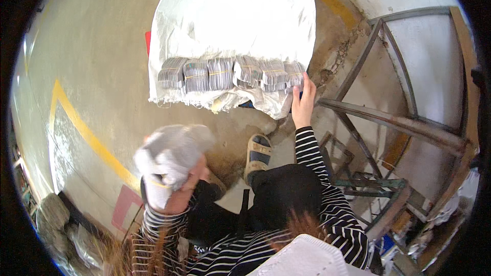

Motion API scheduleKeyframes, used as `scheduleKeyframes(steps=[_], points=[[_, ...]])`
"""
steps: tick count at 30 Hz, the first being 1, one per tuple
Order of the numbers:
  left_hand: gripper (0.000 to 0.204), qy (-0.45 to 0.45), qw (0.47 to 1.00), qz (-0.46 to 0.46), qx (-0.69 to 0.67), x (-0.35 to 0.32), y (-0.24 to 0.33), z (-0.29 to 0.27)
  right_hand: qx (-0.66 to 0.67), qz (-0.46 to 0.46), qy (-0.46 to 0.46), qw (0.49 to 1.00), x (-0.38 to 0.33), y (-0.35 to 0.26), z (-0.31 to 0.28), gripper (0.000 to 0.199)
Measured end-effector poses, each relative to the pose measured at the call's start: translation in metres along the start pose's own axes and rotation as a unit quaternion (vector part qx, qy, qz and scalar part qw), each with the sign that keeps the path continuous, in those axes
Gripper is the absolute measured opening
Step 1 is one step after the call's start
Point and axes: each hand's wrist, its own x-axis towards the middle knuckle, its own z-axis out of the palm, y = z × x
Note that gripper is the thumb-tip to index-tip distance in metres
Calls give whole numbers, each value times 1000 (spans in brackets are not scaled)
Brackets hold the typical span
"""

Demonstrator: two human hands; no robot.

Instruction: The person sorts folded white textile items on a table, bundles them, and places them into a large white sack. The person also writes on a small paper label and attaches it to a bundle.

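Banded bundles (221, 74) are lined at twelve o'clock along a white sack's (235, 20) edge. A pale bundle (171, 148) is grasped by the left hand (183, 192), eight o'clock; the right hand (304, 103), two o'clock, is laid, fingers extended, against the row's end — stacking, apparently; careful placing is called for next.

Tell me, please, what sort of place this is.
Probably a workshop or storeroom: a yellow line on the floor, a large metal frame, and banded bundles along the edge of a white sack.
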Motion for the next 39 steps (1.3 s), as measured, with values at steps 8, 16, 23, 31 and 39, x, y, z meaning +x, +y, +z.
scheduleKeyframes(steps=[8, 16, 23, 31, 39], points=[[59, -70, 991, -83, 78, 43, 10, -6, 294, -99, -80, 947, -7, -74, -40, 68], [60, -170, 902, -298, 263, 95, -67, -1, 318, -152, -422, 835, -22, -141, -41, 76], [45, -230, 895, 19, 383, 55, -21, -8, 601, 119, -125, 780, -23, -96, -30, 55], [41, -223, 678, 111, 691, 7, -22, -56, 113, -96, 80, 986, 112, -42, -26, 47], [44, -210, 602, 153, 755, -11, -38, -64, -6, -195, -178, 964, 128, -4, -4, 41]])
